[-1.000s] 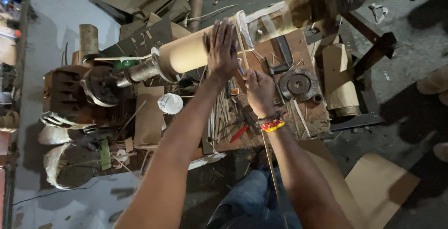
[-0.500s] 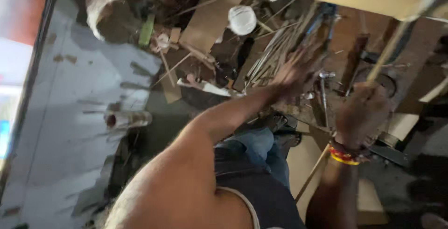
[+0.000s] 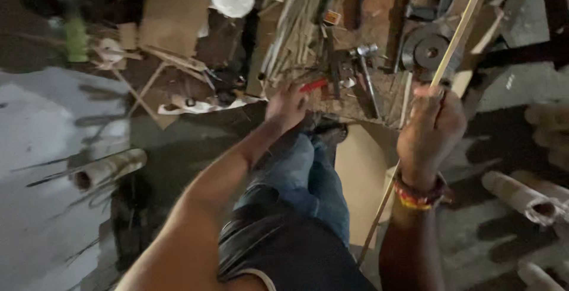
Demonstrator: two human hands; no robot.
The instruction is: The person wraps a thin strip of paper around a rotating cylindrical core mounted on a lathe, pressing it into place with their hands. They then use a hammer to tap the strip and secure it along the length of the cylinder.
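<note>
So we've got our right hand [image 3: 431,126] closed tight around a long thin bamboo strip [image 3: 459,36], which runs up past the far edge of the low work surface [image 3: 385,98] and down beside our wrist with its beaded bracelet [image 3: 418,197]. Our left hand [image 3: 286,106] is out over the near edge of that surface, fingers loosely spread right by a small red-handled tool [image 3: 314,85]; can't tell if it's actually touching it, and it's not gripping anything we can see. A bundle of split sticks [image 3: 294,27] lies just beyond, a hammer [image 3: 366,69] next to it, a round metal wheel [image 3: 428,48] toward the right edge. Looks like we're mid-way through working one strip, and the free hand needs to close on that tool cleanly without knocking the sticks.
</note>
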